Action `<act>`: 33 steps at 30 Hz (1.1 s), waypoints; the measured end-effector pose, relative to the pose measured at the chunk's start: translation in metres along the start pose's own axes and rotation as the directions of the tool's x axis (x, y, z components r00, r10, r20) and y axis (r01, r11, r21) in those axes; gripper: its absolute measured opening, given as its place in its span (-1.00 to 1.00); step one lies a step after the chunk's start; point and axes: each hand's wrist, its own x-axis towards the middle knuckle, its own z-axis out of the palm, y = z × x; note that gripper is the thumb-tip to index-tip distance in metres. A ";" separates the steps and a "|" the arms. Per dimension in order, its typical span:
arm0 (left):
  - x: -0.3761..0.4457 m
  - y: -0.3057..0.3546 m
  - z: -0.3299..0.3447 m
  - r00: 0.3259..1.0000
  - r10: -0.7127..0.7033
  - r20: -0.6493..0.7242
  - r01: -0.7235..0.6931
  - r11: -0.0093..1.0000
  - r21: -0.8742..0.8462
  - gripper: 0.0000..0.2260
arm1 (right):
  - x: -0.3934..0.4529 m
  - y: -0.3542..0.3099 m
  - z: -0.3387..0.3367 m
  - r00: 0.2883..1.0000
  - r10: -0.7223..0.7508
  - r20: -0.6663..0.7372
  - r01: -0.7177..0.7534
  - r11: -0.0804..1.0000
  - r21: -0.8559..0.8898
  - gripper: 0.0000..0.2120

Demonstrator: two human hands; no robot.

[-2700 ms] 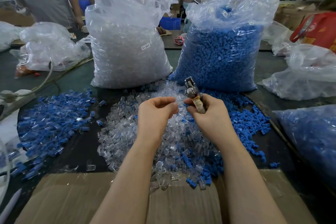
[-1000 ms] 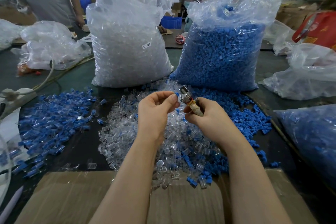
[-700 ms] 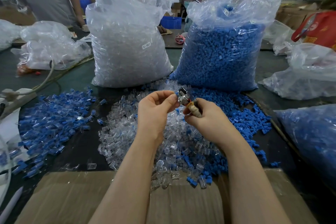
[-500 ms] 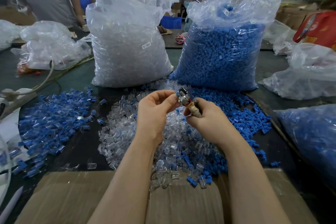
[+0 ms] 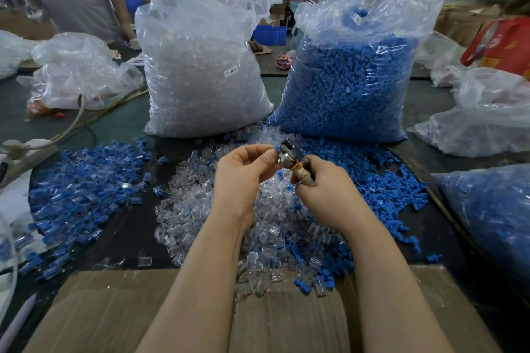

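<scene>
In the head view, our left hand [image 5: 243,178] pinched a small blue cap [image 5: 277,148] and had moved it against the metal tool [image 5: 289,157]. Our right hand [image 5: 324,189] gripped the tool and had tilted it leftward, above the clear pile [image 5: 195,203] at the table's middle. We judged pressing came next.

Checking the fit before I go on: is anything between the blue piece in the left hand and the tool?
Nothing visible. The left hand pinches the blue piece right at the head of the metal tool, which the right hand grips.
</scene>
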 end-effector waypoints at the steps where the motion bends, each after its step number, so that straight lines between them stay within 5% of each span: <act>1: 0.001 0.001 -0.002 0.999 -0.013 -0.037 0.013 1.000 -0.022 -0.94 | 0.000 0.000 0.000 1.000 0.000 -0.015 0.000 1.000 -0.019 -0.98; 4: 0.006 0.009 -0.019 0.968 -0.079 -0.236 0.032 0.980 -0.195 -0.93 | 0.001 0.003 -0.001 0.996 0.028 -0.086 -0.034 0.997 -0.066 -0.88; 9: 0.013 0.022 -0.067 0.779 -0.306 -0.546 -0.099 0.801 -0.590 -0.96 | 0.002 0.014 -0.006 0.974 0.156 -0.166 -0.185 0.967 -0.174 -0.88; 15: 0.014 0.025 -0.108 0.678 -0.446 -0.584 -0.252 0.606 -0.754 -0.92 | 0.002 0.026 -0.007 0.910 0.324 -0.258 -0.382 0.897 -0.221 -0.85; 23: 0.015 0.025 -0.107 0.702 -0.381 -0.602 -0.318 0.588 -0.743 -0.79 | 0.000 0.029 -0.004 0.856 0.423 -0.298 -0.497 0.833 -0.243 -0.87; 26: 0.016 0.027 -0.092 0.740 -0.290 -0.607 -0.158 0.802 -0.576 -0.89 | -0.001 0.027 -0.004 0.835 0.456 -0.307 -0.535 0.802 -0.264 -0.83; 29: 0.014 0.024 -0.072 0.870 -0.109 -0.481 0.031 0.986 -0.167 -0.82 | -0.002 0.026 -0.004 0.829 0.490 -0.270 -0.556 0.773 -0.306 -0.75; 31: 0.011 0.017 -0.055 0.943 0.045 -0.329 0.028 0.977 0.213 -0.84 | -0.002 0.025 -0.003 0.828 0.508 -0.236 -0.560 0.757 -0.337 -0.70; 33: 0.009 0.007 -0.041 0.976 0.153 -0.153 -0.054 0.857 0.513 -0.84 | -0.002 0.025 -0.001 0.833 0.508 -0.218 -0.553 0.761 -0.340 -0.69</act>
